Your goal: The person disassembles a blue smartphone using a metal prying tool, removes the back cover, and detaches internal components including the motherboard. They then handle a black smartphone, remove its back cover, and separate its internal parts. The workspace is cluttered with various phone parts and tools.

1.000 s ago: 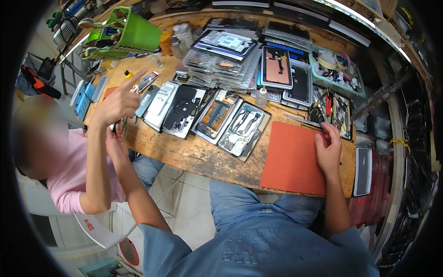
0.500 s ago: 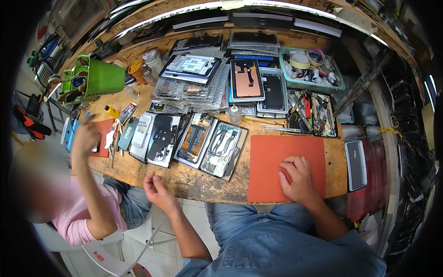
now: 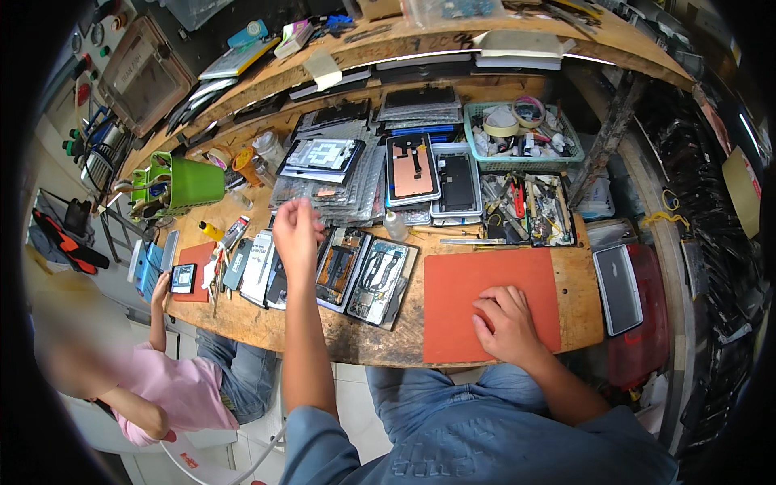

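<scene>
My left hand (image 3: pixel 296 241) is raised over the row of phones, its thumb apart from the loosely bent fingers, and I see nothing in it. Below and beside it are an opened phone with orange-brown inner parts (image 3: pixel 339 271) and another with its circuit board bare (image 3: pixel 377 280). Behind it rises a stack of bubble-wrapped panels (image 3: pixel 343 194), topped by a phone part with white patches (image 3: pixel 322 155). My right hand (image 3: pixel 508 325) lies on the red mat (image 3: pixel 453 283), fingers slightly bent and apart, holding nothing.
At left a person in pink holds a phone (image 3: pixel 184 278) over another red mat. A green basket (image 3: pixel 190 182) stands at the back left. A small bottle (image 3: pixel 395 225), a tool tray (image 3: pixel 529 208) and a pale green basket (image 3: pixel 566 145) stand behind my mat. A wooden shelf (image 3: pixel 420 44) spans the back.
My left hand has risen from the table's front edge to above the phones. My right hand stays on the mat. The person at left has lowered a raised arm; the view has shifted.
</scene>
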Demonstrator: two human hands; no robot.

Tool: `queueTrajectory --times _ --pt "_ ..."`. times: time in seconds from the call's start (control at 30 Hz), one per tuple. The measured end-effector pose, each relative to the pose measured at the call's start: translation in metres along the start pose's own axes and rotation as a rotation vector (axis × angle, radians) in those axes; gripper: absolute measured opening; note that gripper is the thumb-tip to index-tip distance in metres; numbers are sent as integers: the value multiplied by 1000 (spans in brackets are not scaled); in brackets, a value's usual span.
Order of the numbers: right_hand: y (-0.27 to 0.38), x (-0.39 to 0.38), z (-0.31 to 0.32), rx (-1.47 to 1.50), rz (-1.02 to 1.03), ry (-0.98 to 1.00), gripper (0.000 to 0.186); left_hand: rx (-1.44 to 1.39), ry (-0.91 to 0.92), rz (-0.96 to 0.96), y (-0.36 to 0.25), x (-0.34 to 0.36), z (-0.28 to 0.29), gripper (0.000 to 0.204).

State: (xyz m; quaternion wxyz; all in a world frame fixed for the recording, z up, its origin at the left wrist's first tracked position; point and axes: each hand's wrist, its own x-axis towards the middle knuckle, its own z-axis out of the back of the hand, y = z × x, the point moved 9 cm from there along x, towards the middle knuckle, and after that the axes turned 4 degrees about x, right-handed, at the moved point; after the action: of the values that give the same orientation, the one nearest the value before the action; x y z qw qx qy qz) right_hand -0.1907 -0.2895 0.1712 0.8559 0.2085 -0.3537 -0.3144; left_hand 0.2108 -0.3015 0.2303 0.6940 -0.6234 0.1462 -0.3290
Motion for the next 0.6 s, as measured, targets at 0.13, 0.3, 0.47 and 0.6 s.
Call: queueTrajectory --times 0.13,0.3,0.47,0.6 --pt "-2 -1 1 69 6 -11 22 606 -125 11 7 69 7 60" --pt "-9 -7 4 89 -12 -39 20 631 -21 64 4 92 2 52" --pt "-7 -5 4 138 -12 -31 18 477 -72 -67 22 111 38 39" --pt "-8 -6 5 150 -11 -39 19 178 -54 -58 35 94 52 28"
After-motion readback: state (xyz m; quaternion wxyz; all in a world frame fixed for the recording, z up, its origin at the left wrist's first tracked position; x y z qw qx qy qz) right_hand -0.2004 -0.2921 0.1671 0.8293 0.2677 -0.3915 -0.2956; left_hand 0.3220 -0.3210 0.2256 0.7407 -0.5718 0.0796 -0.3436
